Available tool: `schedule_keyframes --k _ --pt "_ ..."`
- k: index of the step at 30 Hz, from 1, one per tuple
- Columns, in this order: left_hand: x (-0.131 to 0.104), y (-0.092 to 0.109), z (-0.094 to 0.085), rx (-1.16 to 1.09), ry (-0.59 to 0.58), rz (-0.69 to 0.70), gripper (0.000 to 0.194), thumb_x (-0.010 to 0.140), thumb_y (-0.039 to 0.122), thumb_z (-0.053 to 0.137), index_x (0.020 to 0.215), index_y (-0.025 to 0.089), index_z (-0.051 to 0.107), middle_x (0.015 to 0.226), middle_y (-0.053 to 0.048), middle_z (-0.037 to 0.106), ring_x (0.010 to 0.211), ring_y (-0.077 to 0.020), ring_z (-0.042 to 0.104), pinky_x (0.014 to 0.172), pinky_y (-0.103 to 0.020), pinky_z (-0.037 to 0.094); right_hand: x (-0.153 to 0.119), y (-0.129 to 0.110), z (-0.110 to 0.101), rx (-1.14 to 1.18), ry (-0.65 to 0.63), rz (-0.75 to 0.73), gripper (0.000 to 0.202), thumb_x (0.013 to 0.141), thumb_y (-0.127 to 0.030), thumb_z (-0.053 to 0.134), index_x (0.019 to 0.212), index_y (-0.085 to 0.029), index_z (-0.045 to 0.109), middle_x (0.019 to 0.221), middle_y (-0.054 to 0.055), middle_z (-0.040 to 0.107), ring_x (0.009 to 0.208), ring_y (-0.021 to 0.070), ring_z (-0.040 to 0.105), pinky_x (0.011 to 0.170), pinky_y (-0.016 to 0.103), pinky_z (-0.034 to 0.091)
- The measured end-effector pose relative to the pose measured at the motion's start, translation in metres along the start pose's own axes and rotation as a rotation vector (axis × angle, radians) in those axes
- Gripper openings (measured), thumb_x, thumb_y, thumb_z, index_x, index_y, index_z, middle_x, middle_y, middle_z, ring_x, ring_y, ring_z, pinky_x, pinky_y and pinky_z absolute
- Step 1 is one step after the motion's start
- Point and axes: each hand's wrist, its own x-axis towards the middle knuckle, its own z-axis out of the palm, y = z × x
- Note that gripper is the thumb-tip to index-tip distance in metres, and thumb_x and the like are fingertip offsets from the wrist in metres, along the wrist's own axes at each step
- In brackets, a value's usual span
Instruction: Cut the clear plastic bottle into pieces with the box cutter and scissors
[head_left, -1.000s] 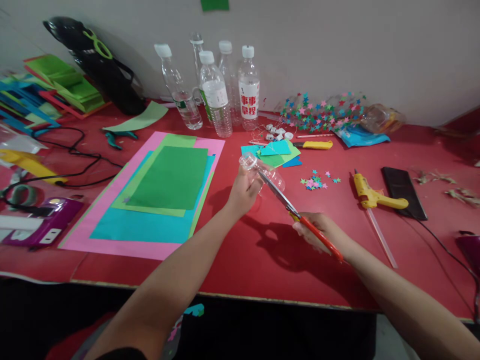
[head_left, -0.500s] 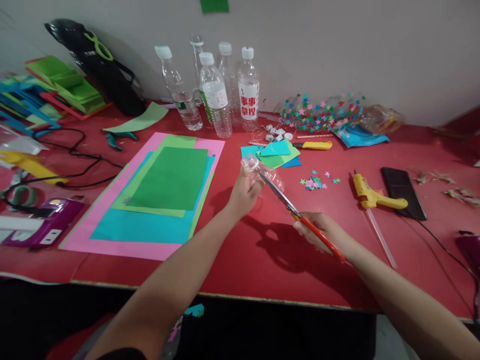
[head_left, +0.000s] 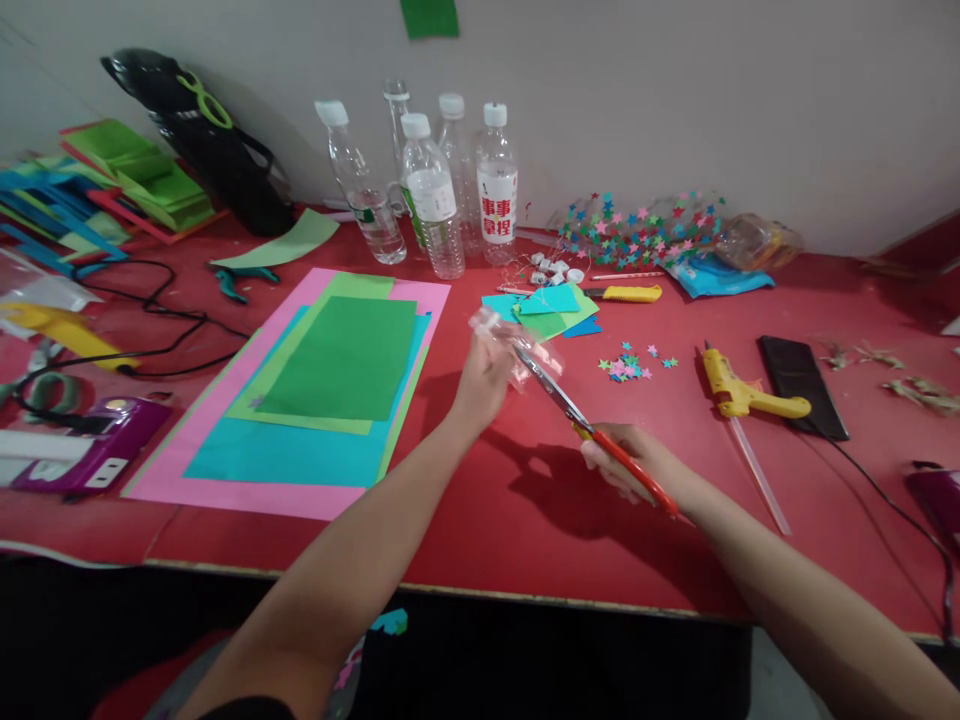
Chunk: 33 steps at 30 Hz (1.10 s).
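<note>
My left hand [head_left: 482,380] is closed on a clear plastic bottle piece [head_left: 541,358], its neck pointing to the upper left. My right hand [head_left: 637,462] grips red-handled scissors [head_left: 626,460]. Their blades point up and left, with the tips at the plastic beside my left fingers; whether they are cutting into it cannot be made out. Behind the bottle piece lie blue and green paper scraps [head_left: 553,312], and small paper stars [head_left: 626,366] are scattered to its right.
Coloured sheets [head_left: 341,360] lie left of my hands. Several bottles [head_left: 498,190] stand along the wall. A yellow cutter [head_left: 630,294], a glue gun [head_left: 739,388] and a black phone [head_left: 806,385] lie at the right. A cable [head_left: 150,350] winds across the left.
The bottle piece has turned and shifted slightly left in my left hand. My right hand and the scissors have moved slightly left with it.
</note>
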Motion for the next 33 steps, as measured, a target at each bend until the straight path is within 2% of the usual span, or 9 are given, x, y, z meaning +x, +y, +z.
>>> schedule_keyframes --k 2,4,8,12,17,22,26,29,33 --pt "0.003 0.001 -0.001 -0.127 0.087 -0.113 0.023 0.082 0.037 0.06 0.098 0.022 0.051 0.094 -0.004 0.065 0.09 -0.0196 0.066 0.085 -0.039 0.055 0.0 -0.001 -0.001 0.019 0.05 -0.024 0.045 0.081 -0.06 0.067 0.07 -0.021 0.047 0.05 -0.008 0.043 0.04 0.0085 0.043 0.042 0.022 0.034" --pt "0.003 0.003 0.0 -0.24 0.086 -0.203 0.03 0.079 0.036 0.063 0.102 0.024 0.048 0.099 -0.004 0.064 0.093 -0.0199 0.067 0.083 -0.04 0.057 0.001 -0.002 -0.003 0.066 0.168 -0.059 0.046 0.078 -0.061 0.068 0.068 -0.021 0.047 0.047 -0.008 0.042 0.038 0.0088 0.043 0.042 0.023 0.035" --pt "-0.009 0.01 0.008 -0.343 -0.121 -0.316 0.043 0.073 0.036 0.066 0.11 0.024 0.047 0.114 -0.006 0.063 0.104 -0.023 0.066 0.089 -0.045 0.056 0.005 -0.003 -0.008 0.145 0.424 -0.093 0.041 0.074 -0.057 0.071 0.069 -0.021 0.052 0.044 -0.007 0.045 0.038 0.0104 0.045 0.042 0.024 0.038" --pt "-0.025 0.014 0.018 -0.336 -0.249 -0.387 0.045 0.071 0.034 0.071 0.111 0.023 0.054 0.118 -0.008 0.063 0.111 -0.0249 0.063 0.094 -0.045 0.053 0.005 -0.004 -0.007 0.176 0.542 -0.12 0.032 0.073 -0.049 0.071 0.078 -0.02 0.057 0.047 -0.006 0.05 0.041 0.012 0.05 0.045 0.025 0.041" --pt "-0.04 0.012 0.03 -0.321 -0.353 -0.41 0.037 0.075 0.035 0.065 0.11 0.025 0.056 0.114 -0.007 0.067 0.114 -0.0261 0.063 0.101 -0.047 0.048 0.005 -0.004 0.0 0.105 0.521 -0.137 0.028 0.078 -0.048 0.065 0.082 -0.02 0.061 0.052 -0.005 0.05 0.045 0.0117 0.049 0.048 0.025 0.04" --pt "-0.048 0.008 0.041 -0.268 -0.239 -0.402 0.041 0.074 0.036 0.067 0.112 0.026 0.057 0.112 -0.004 0.068 0.114 -0.0235 0.062 0.101 -0.042 0.048 0.007 -0.002 0.007 -0.101 0.551 -0.159 0.026 0.081 -0.044 0.058 0.07 -0.021 0.052 0.056 -0.004 0.047 0.052 0.011 0.043 0.051 0.024 0.035" --pt "-0.049 0.009 0.046 -0.278 -0.155 -0.412 0.052 0.065 0.031 0.073 0.114 0.026 0.057 0.102 -0.002 0.07 0.101 -0.0217 0.066 0.096 -0.039 0.05 0.01 -0.001 0.013 -0.274 0.57 -0.233 0.028 0.078 -0.044 0.055 0.065 -0.022 0.043 0.056 -0.004 0.041 0.052 0.01 0.033 0.051 0.024 0.027" --pt "-0.047 0.012 0.046 -0.323 -0.15 -0.419 0.053 0.062 0.03 0.07 0.114 0.025 0.057 0.104 -0.003 0.071 0.101 -0.0221 0.066 0.092 -0.038 0.051 0.011 -0.001 0.018 -0.35 0.559 -0.254 0.029 0.076 -0.042 0.054 0.064 -0.023 0.037 0.054 -0.005 0.037 0.051 0.0099 0.027 0.05 0.024 0.023" --pt "-0.047 0.013 0.045 -0.35 -0.194 -0.386 0.049 0.064 0.031 0.07 0.112 0.024 0.058 0.111 -0.005 0.07 0.109 -0.0239 0.065 0.096 -0.04 0.049 0.013 0.0 0.02 -0.464 0.553 -0.255 0.022 0.078 -0.041 0.052 0.068 -0.023 0.042 0.053 -0.004 0.039 0.049 0.0106 0.026 0.051 0.025 0.022"
